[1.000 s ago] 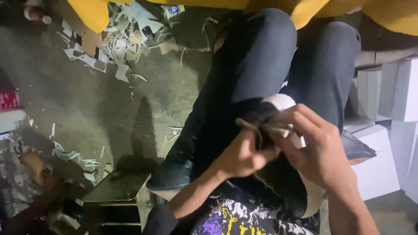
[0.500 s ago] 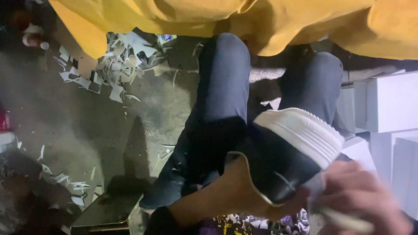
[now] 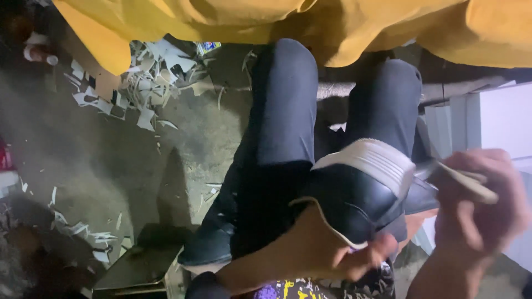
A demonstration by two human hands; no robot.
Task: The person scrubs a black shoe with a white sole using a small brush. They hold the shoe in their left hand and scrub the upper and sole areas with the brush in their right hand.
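Black shoe (image 3: 354, 205) with a white ribbed sole rests on the person's lap, between the knees in dark trousers (image 3: 282, 111). The left hand (image 3: 354, 257) is tucked in at the shoe's opening and holds it, while the right hand (image 3: 479, 205) is closed around a thin pale stick (image 3: 465, 181) just beside the sole. Yellow cloth (image 3: 332, 22) hangs above, and white paper scraps (image 3: 138, 94) lie on the floor.

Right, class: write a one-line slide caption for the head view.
Left hand steadies a black shoe with a white ribbed sole on the lap while the right hand grips a thin pale tool beside it.
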